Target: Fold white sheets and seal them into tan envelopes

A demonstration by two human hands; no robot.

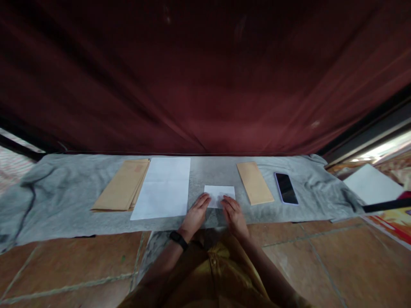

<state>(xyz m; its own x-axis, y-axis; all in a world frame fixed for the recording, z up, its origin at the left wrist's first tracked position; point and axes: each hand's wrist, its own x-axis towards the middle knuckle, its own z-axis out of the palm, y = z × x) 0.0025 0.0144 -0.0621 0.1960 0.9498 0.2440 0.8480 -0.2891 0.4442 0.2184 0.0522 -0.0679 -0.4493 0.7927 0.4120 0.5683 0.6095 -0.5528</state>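
White paper point(220, 191) beneath flat left hand point(195, 214), right hand point(234, 216)

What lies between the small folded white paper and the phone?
One brown envelope lying flat on the grey cloth, apart from both the folded white paper and the phone; the head view shows it.

A small white rectangular piece of paper point(221, 192) lies flat on the grey cloth point(64, 192), at the middle of the scene and nearer the cloth's near edge than its far one. Its long sides run left to right. The far edge and both far corners show clearly. The near left part lies under the left hand point(195, 216), the near right under the right hand point(235, 216).
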